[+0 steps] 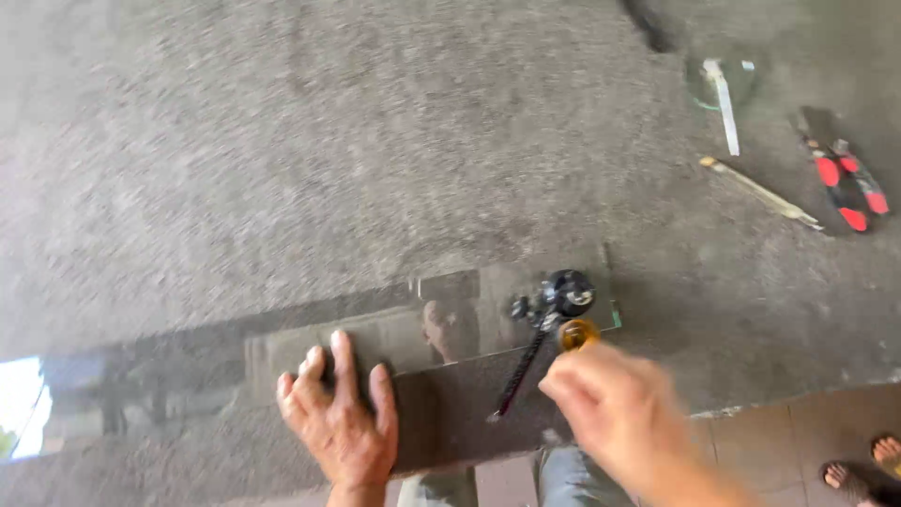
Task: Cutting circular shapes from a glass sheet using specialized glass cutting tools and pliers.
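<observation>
The right hand [610,408] is closest and looks blurry. Its fingers are curled around a small amber round knob [578,333], which is the top of a black glass-cutting tool with a thin dark bar [522,366]. The tool sits on a long shiny strip of glass [450,329], near the strip's right end. The bar slants down toward the near edge of the table.

Just to the left, the left hand [340,422] lies flat on the glass with its fingers spread out. It holds nothing and only presses down. The glass lies on a big grey carpet-covered table [328,150] and mirrors dim shapes.

Far off at the top right of the table are pliers with red and black handles [849,188], a thin pale stick [760,192] and a round piece of clear glass [718,80]. Bare toes [863,465] show on the tiled floor at the bottom right.
</observation>
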